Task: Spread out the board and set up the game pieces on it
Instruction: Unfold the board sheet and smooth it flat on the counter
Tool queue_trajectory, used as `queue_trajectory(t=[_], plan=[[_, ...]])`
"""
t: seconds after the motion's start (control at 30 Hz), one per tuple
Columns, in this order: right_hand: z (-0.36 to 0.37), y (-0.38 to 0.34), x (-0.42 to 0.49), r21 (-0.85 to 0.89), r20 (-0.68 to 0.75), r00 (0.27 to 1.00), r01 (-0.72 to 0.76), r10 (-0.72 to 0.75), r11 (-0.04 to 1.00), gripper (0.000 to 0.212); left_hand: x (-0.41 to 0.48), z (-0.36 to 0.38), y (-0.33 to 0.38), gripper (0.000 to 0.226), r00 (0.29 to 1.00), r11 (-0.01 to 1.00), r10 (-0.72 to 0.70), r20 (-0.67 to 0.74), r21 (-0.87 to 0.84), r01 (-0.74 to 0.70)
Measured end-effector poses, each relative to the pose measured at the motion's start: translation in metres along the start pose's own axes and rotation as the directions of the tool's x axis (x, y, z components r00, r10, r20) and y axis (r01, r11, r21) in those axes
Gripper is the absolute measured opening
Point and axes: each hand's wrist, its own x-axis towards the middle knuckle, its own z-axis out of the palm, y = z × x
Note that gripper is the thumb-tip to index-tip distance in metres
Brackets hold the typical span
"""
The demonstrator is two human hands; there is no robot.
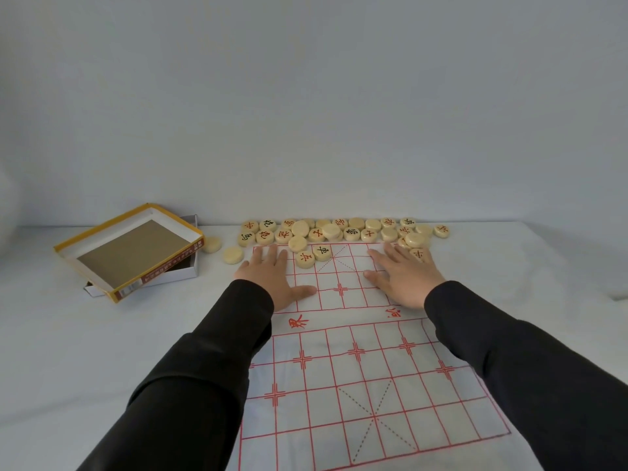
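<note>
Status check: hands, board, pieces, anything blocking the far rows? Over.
Both open: left hand and right hand flat on the board, far half. It lies spread out. Heap of pieces along its far edge; a few spill onto the far rows.

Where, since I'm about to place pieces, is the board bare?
The board is bare on its near half and in the patch between the left hand and right hand. Crowded: its far edge, by the pieces.
</note>
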Motion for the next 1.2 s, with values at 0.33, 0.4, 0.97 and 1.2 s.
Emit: queue_trajectory(t=[0.33, 0.4, 0.97, 1.2], plan=[[0.005, 0.029, -0.004, 0.229, -0.094, 0.974, -0.181, 0.207, 0.956, 0.054, 0.0, 0.0, -0.007, 0.101, 0.998, 0.999, -0.022, 0.063, -0.03, 0.024], [0.003, 0.03, -0.006, 0.269, -0.135, 0.964, -0.188, 0.23, 0.945, 0.048, -0.001, 0.001, -0.007, 0.101, 0.998, 0.999, -0.02, 0.059, -0.032, 0.022], [0.004, 0.02, 0.007, 0.135, -0.103, 0.991, -0.069, 0.083, 0.988, 0.058, 0.003, 0.009, -0.005, 0.091, 0.996, 0.999, 0.019, -0.082, -0.031, -0.022], [-0.003, 0.013, -0.001, 0.03, -0.24, 0.966, -0.096, 0.1, 0.995, 0.053, -0.007, 0.008, 0.006, 0.09, 0.999, 1.0, 0.011, -0.043, 0.003, -0.011]])
